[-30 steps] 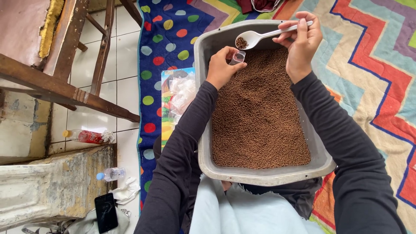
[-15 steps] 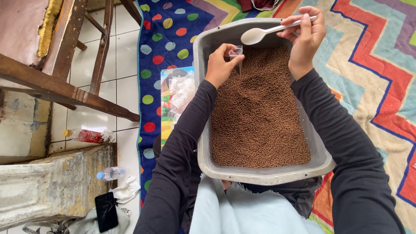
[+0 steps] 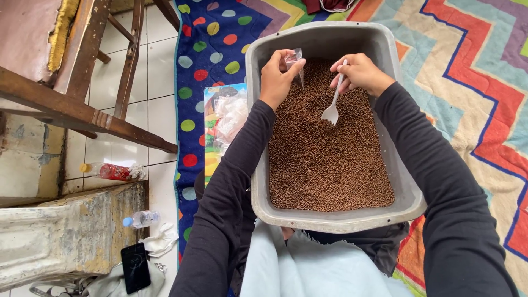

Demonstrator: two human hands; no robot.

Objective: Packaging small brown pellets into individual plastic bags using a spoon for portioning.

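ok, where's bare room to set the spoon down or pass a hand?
Free: the zigzag rug right of the grey plastic tub, and the polka-dot blue mat between tub and wooden chair. Crowded: the tub's far end, where the left hand pinches a small clear bag and the right hand holds a white plastic spoon over brown pellets.

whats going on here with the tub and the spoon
A person sits with a grey tub of small brown pellets on their lap. The left hand pinches a small clear plastic bag above the pellets. The right hand holds a white plastic spoon, bowl down at the pellet surface. More clear bags lie on the spotted blue mat beside the tub.
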